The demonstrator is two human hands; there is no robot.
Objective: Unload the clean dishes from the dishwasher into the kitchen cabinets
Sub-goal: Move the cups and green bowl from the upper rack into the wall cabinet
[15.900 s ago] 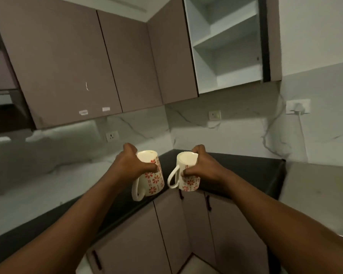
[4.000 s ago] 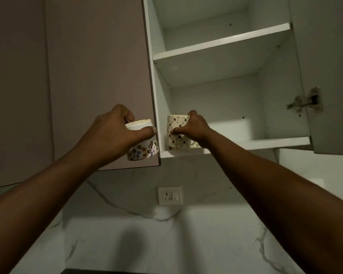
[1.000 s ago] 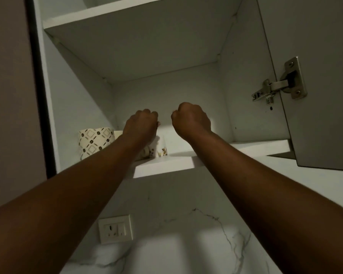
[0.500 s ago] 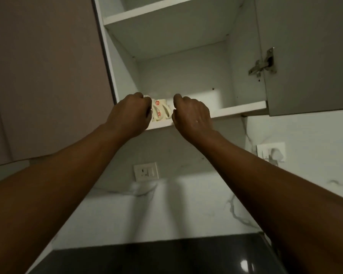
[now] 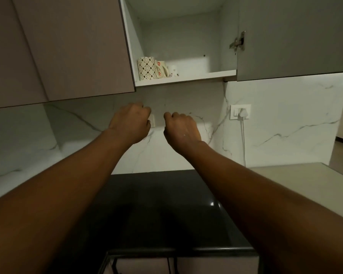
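Now that both hands are back out of the open cabinet, they're carrying nothing. Half a second ago they were still up at the shelf edge around the red-flower mugs; now the left hand and right hand hang in front of the marble backsplash, well below the shelf. So this batch of mugs looks done to me, and the next thing is probably a trip back to the dishwasher, which isn't in view here.

Where the mugs ended up: up and a bit to the left of the left hand, tucked into the shelf's left corner. I count 3 for sure: the diamond-pattern mug against the cabinet's side wall, the red-flower mug just beside it on its right, and a small pale mug further right and deeper in. There may be a 4th hiding behind those, can't tell from this angle. The rest of the shelf, above and to the right of the right hand, has plenty of room.

Hand pose: both arms are stretched forward and up, backs of the hands facing the camera, wrists slightly bent. Fingers on both are loosely curled under, not gripping or pinching anything. The 2 hands sit near each other with a gap between them, and a bit of a wall socket shows through that gap. Below the forearms is the black countertop.
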